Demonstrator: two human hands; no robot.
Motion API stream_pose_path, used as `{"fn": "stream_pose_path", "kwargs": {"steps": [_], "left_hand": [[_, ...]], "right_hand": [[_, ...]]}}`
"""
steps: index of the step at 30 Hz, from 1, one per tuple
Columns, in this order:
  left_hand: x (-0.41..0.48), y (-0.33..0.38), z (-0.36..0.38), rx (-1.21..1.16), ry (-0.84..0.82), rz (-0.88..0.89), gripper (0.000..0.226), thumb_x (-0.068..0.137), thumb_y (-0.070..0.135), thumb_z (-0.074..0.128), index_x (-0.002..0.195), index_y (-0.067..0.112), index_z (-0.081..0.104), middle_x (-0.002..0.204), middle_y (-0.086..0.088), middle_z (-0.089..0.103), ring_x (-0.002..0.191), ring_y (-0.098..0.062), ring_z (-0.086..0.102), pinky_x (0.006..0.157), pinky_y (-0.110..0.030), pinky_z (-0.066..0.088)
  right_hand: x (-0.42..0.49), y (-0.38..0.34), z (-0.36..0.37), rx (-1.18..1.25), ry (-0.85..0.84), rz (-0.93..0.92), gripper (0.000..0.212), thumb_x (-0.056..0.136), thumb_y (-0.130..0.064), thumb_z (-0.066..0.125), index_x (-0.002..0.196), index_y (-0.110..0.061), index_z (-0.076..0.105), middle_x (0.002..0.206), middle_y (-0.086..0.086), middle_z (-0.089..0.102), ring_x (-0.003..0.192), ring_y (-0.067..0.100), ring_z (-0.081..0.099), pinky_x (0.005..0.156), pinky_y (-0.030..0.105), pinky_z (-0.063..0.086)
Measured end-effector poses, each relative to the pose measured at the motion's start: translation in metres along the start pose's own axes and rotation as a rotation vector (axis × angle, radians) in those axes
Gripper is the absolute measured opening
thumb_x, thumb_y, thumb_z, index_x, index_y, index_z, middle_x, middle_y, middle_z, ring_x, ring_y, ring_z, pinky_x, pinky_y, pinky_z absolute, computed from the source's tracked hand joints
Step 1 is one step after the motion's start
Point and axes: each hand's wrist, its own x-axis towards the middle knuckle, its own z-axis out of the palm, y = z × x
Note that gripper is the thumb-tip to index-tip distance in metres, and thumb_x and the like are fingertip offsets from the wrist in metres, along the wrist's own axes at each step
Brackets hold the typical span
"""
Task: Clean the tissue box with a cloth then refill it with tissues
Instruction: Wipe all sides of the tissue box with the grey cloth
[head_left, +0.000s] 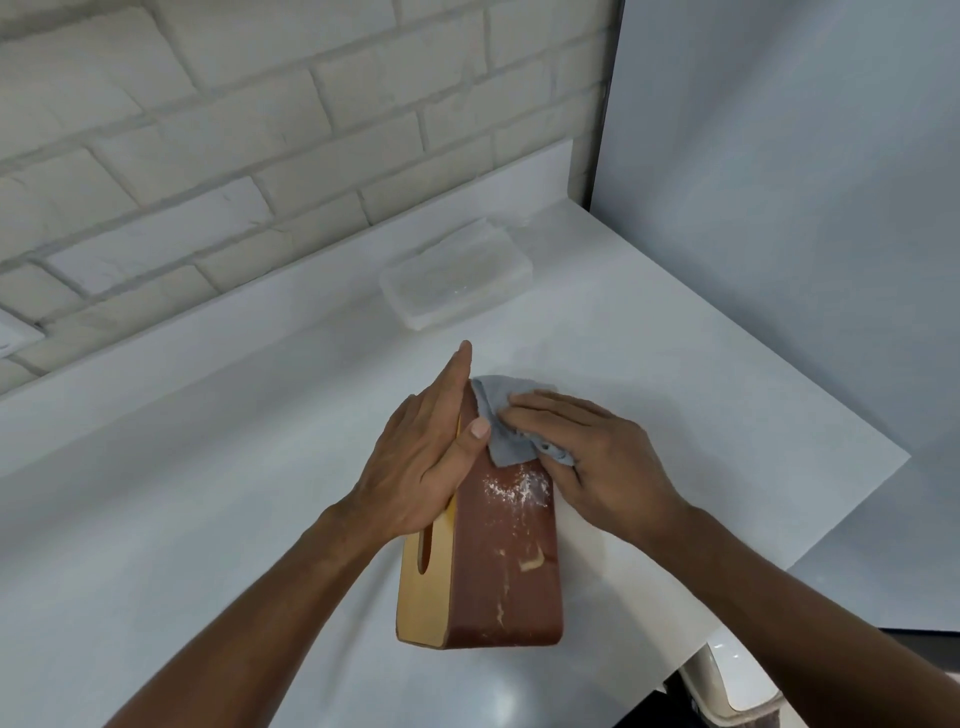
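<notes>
one dusty tissue box, left hand flat on it, right hand gripping cloth

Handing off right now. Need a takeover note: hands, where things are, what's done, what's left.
Left hand: fingers straight, flat on the slotted face of the box, steadying it.
Right hand: holds the cloth and presses it on the far end of the brown side.
Things: the box lies on its side on the counter. The tissue pack sits behind it near the wall, apart from it.
Done: wiping has begun at the far end.
Left: powder and pale marks on the brown side need wiping. The hidden faces cannot be judged. The refill is not started.
</notes>
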Motion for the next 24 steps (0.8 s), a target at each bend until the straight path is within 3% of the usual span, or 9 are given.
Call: {"fn": "stream_pose_path", "kwargs": {"steps": [2,5,7,10,13,17,21,24], "left_hand": [[-0.001,-0.001,-0.001,0.003,-0.008,-0.009,0.074,0.098,0.073,0.017,0.159,0.039,-0.005,0.153,0.018,0.040,0.127,0.007,0.039,0.108,-0.011,0.026],[-0.001,0.001,0.001,-0.011,-0.019,-0.032,0.069,0.097,0.068,0.017,0.157,0.044,-0.009,0.172,0.013,0.019,0.149,0.000,0.027,0.122,-0.025,0.022],[0.001,0.001,0.002,-0.018,-0.020,-0.029,0.070,0.097,0.071,0.016,0.157,0.044,-0.011,0.171,0.017,0.017,0.149,0.000,0.028,0.122,-0.023,0.021],[0.004,-0.001,0.001,-0.020,-0.038,-0.025,0.078,0.095,0.079,0.011,0.159,0.040,-0.011,0.157,0.021,0.036,0.134,0.005,0.037,0.111,-0.007,0.021],[0.006,-0.002,0.000,-0.008,-0.033,-0.045,0.079,0.096,0.071,0.015,0.161,0.036,-0.012,0.148,0.015,0.048,0.125,-0.001,0.044,0.109,-0.022,0.030],[0.005,-0.002,-0.004,0.011,-0.020,-0.041,0.074,0.095,0.068,0.014,0.158,0.041,-0.013,0.151,0.023,0.036,0.122,0.001,0.040,0.105,-0.026,0.031],[0.006,-0.001,-0.003,0.062,-0.046,-0.066,0.066,0.100,0.063,0.016,0.155,0.045,-0.016,0.162,0.019,0.028,0.137,-0.011,0.040,0.112,-0.027,0.024],[0.007,0.001,-0.002,0.088,-0.043,-0.057,0.069,0.095,0.068,0.010,0.155,0.046,-0.017,0.161,0.021,0.027,0.142,-0.012,0.037,0.118,-0.033,0.024]], "right_hand": [[-0.002,0.006,0.000,-0.004,0.004,0.001,0.041,0.096,-0.021,0.053,0.135,-0.031,0.060,0.140,-0.013,0.059,0.129,0.012,0.058,0.091,0.040,0.059],[-0.002,0.017,-0.004,0.004,0.066,0.093,0.044,0.092,-0.015,0.059,0.134,-0.026,0.062,0.134,-0.012,0.063,0.115,0.012,0.066,0.080,0.041,0.062],[-0.002,0.012,-0.003,-0.017,0.069,0.054,0.040,0.093,-0.017,0.056,0.131,-0.024,0.064,0.134,-0.010,0.064,0.117,0.012,0.065,0.084,0.038,0.061],[0.000,0.004,0.001,0.005,0.025,-0.019,0.041,0.095,-0.025,0.048,0.133,-0.025,0.064,0.139,-0.010,0.060,0.129,0.010,0.057,0.094,0.036,0.057],[0.010,0.003,0.002,0.071,0.044,0.095,0.044,0.096,-0.030,0.046,0.138,-0.028,0.059,0.142,-0.018,0.050,0.133,0.006,0.051,0.099,0.039,0.055],[0.007,-0.006,0.007,0.018,-0.016,0.020,0.048,0.095,-0.026,0.044,0.142,-0.028,0.055,0.147,-0.013,0.049,0.140,0.009,0.044,0.109,0.033,0.046],[0.016,0.006,0.001,0.028,0.012,0.175,0.047,0.095,-0.025,0.048,0.141,-0.026,0.056,0.141,-0.011,0.058,0.125,0.014,0.061,0.097,0.040,0.056],[0.010,0.003,-0.001,0.028,-0.056,0.095,0.049,0.095,-0.019,0.051,0.144,-0.026,0.053,0.146,-0.011,0.052,0.132,0.013,0.054,0.107,0.034,0.048]]}}
